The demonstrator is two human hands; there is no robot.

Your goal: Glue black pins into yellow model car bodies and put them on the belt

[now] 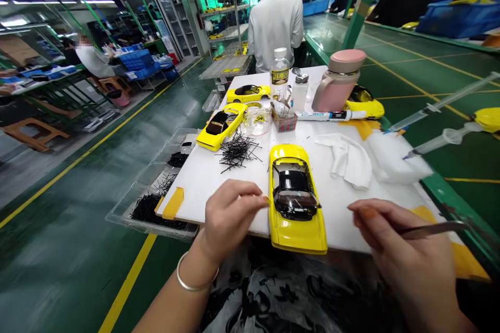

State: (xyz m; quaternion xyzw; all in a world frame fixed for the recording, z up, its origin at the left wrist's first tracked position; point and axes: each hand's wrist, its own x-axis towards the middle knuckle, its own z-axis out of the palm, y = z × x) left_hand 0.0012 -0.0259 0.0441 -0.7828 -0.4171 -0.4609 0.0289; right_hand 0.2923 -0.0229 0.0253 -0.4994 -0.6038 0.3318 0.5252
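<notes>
A yellow model car body (299, 237) with a black roof and dark windows lies at the table's front edge, its hood toward me. Beside its left flank is my left hand (230, 213), thumb and forefinger pinched together; whatever is between them is too small to make out. My right hand (408, 260) is closed around metal tweezers (437, 228), to the right of the car and apart from it. Their rear end points right, while the tips are hidden by my fingers. Left of the car lies a heap of thin black sticks (238, 152).
Behind the car stand a bottle (280, 75), a jar (300, 92), a pink mug (339, 83) and a marker (332, 115). More yellow bodies (222, 126) sit left. A white cloth (347, 158) and syringes (437, 143) lie right. A clear tray (156, 208) juts out left; a person (275, 21) sits ahead.
</notes>
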